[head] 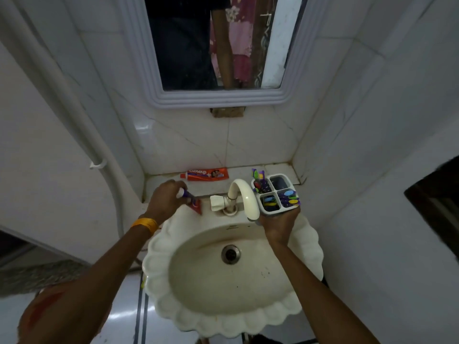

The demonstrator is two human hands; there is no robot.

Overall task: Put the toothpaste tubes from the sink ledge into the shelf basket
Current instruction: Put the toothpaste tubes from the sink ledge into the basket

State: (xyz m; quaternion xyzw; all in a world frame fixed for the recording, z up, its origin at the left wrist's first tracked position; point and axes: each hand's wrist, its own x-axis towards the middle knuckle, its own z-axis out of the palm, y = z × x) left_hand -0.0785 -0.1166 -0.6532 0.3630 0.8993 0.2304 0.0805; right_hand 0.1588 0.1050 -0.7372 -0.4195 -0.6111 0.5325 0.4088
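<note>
Looking down past your forearms, you see two toothpaste tubes, and only one is fully in view: the red tube (207, 174) lies flat on the tiled ledge (248, 171) against the back wall, cap end pointing left, untouched and well apart from both hands. The second tube (195, 204) is half hidden under your left hand (165, 201); its fingers are curled closed around the cap end, so only the purple neck and the red crimped tail show, the tail resting on the sink rim (159, 249) just left of the tap knob (215, 202). Your right hand (278, 224) is wrapped around the lower part of the basket (274, 193), a white holder split into four compartments, and it hides the holder's base entirely. Three compartments carry toothbrushes with purple, green, blue and yellow parts, packed too tightly to count; the far right compartment looks dark, and you cannot tell what it holds. One curved cream faucet (244, 199) arches over the basin between your two hands and covers the basket's near left corner. One yellow band (146, 224) sits on your left wrist. The mirror (218, 45) above is cut off at the top edge, and its reflection is too dim to read beyond a dark shape and pink cloth.
</note>
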